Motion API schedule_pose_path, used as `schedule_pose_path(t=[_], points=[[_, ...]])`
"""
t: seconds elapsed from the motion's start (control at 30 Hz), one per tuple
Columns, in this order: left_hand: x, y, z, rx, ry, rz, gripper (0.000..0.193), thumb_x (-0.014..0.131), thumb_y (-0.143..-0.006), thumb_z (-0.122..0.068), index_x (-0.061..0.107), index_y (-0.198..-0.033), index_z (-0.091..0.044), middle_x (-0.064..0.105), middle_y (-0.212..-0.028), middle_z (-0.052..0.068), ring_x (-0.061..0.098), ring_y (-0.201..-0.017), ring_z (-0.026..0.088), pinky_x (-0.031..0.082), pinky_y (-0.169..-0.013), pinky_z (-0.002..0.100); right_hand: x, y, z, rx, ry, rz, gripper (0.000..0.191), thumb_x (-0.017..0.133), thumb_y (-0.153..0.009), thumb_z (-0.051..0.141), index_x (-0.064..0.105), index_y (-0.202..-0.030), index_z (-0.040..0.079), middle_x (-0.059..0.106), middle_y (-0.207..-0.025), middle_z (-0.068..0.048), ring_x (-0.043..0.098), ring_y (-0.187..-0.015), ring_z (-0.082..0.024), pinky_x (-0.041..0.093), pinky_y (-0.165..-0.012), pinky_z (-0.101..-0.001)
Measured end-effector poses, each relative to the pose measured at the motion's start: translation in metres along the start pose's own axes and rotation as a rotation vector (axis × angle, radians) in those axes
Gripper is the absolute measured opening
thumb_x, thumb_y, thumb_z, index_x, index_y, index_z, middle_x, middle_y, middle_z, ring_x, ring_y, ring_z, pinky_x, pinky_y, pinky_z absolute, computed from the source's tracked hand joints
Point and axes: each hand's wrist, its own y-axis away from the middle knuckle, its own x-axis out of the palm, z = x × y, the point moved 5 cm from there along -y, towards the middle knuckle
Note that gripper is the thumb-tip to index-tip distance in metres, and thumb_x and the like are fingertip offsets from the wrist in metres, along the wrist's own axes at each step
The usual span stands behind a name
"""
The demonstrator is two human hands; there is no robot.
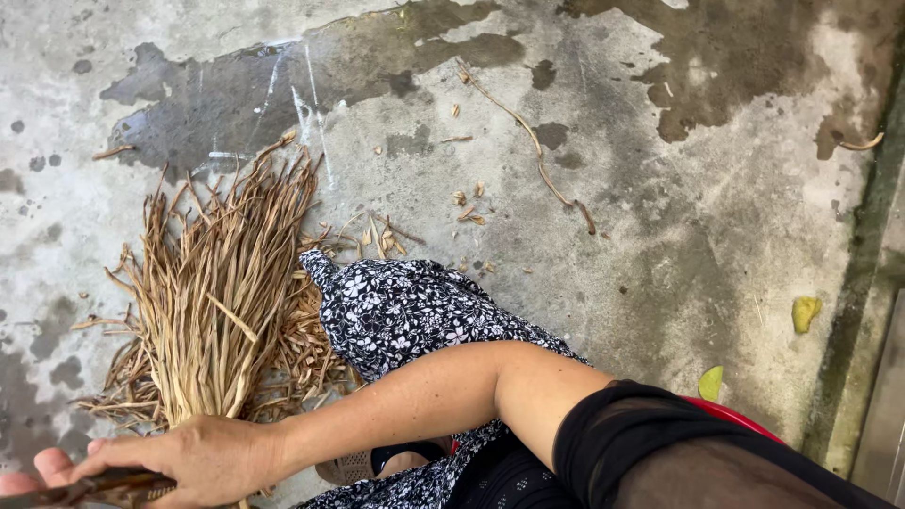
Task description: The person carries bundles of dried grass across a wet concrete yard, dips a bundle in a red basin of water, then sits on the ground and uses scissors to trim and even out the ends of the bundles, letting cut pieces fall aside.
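At the far left edge my left hand (28, 468) barely shows, only a thumb and fingertip at the end of a dark, narrow tool (104, 487); I cannot tell whether it is closed or loose. Just beside it my right hand (193, 459) reaches across my body and is wrapped over the same tool, fingers curled down around it, right at the base of the bundle of dried reed stalks (222, 302). The bundle lies on the concrete floor (660, 245), narrow end towards me and fanning out away from me, with short broken pieces scattered around its sides.

To work it well, I judge I should keep the stalks gathered tight at the narrow end, hold the tool steady with both hands, and keep my fingertips off whatever edge it has, since the tool is mostly hidden under my hand.

Right of the bundle my knee, in black-and-white floral trousers (405, 311), touches the loose stalks. Further right, a long thin twig (537, 155) lies among wet patches, and two yellow leaves (804, 312) rest near the floor's raised edge, well apart from the work.
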Motion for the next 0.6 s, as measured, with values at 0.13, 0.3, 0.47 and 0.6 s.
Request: schedule_pose_path(t=[0.13, 0.3, 0.47, 0.6], points=[[0.021, 0.01, -0.027, -0.044, -0.004, -0.007, 0.064, 0.048, -0.118, -0.037, 0.016, -0.165, -0.008, 0.035, -0.164, 0.015, 0.052, -0.141, 0.029, 0.053, -0.114, 0.038, -0.017, -0.014, 0.006, 0.262, 0.039, 0.063, 0.057, 0.067, -0.096, 0.034, 0.047, -0.149, 0.028, 0.072, -0.115, -0.004, 0.076, -0.09, -0.018, 0.064, -0.081, -0.0267], [0.018, 0.026, -0.03, -0.105, 0.091, 0.014, 0.063, 0.048, -0.118, -0.032, 0.012, -0.165, -0.009, 0.032, -0.166, 0.015, 0.053, -0.137, 0.032, 0.054, -0.114, 0.041, -0.086, -0.05, 0.036, 0.215, -0.276, -0.048, 0.049, 0.072, -0.101, 0.02, 0.05, -0.145, 0.021, 0.074, -0.12, -0.009, 0.076, -0.102, -0.018, 0.062, -0.092, -0.0332], [0.005, 0.03, -0.02, -0.187, 0.097, -0.042, 0.059, 0.048, -0.122, -0.025, 0.016, -0.167, -0.004, 0.034, -0.165, 0.017, 0.064, -0.12, 0.035, 0.059, -0.102, 0.04, -0.225, -0.053, 0.078, 0.051, -0.358, -0.347, 0.047, 0.074, -0.097, 0.007, 0.055, -0.136, 0.024, 0.075, -0.117, -0.013, 0.078, -0.08, -0.02, 0.063, -0.064, -0.0315], [0.005, 0.033, -0.02, -0.234, 0.038, -0.065, 0.056, 0.05, -0.121, -0.018, 0.022, -0.167, -0.002, 0.038, -0.164, 0.017, 0.067, -0.119, 0.031, 0.06, -0.098, 0.036, -0.325, -0.027, 0.127, -0.22, -0.044, -0.417, 0.022, 0.072, -0.106, -0.001, 0.067, -0.123, 0.013, 0.077, -0.106, -0.014, 0.075, -0.071, -0.016, 0.06, -0.061, -0.0291]])
